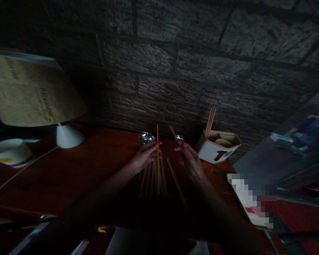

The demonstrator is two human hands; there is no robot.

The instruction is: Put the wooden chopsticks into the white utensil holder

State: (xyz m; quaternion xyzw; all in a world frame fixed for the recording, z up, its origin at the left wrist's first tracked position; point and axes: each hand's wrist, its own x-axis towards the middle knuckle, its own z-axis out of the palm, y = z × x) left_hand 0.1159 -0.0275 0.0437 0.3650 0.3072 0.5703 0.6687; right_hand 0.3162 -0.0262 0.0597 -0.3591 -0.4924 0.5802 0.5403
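Note:
My left hand (pixel 148 154) is closed around a wooden chopstick (pixel 157 170), which points up past my fingers. Just to the right, my right hand (pixel 190 159) grips another chopstick (pixel 172 131) by its middle, tilted to the upper left. Below my left hand, several loose chopsticks (pixel 147 180) lie fanned out on the dark tabletop, and a single chopstick (pixel 176 181) rests apart between my hands. Shiny metal pieces (pixel 146 137) sit behind my left hand, and another shiny metal piece (pixel 179 137) is behind my right; their exact kind is unclear.
A white holder (pixel 206 150) marked with a 1 stands at the right, with several chopsticks (pixel 210 122) upright in it. To the left are a lamp (pixel 34 92) and a white paper bowl (pixel 12 150), with a cord (pixel 21 171) across the wooden table (pixel 77 170). A stone wall (pixel 154 63) rises behind.

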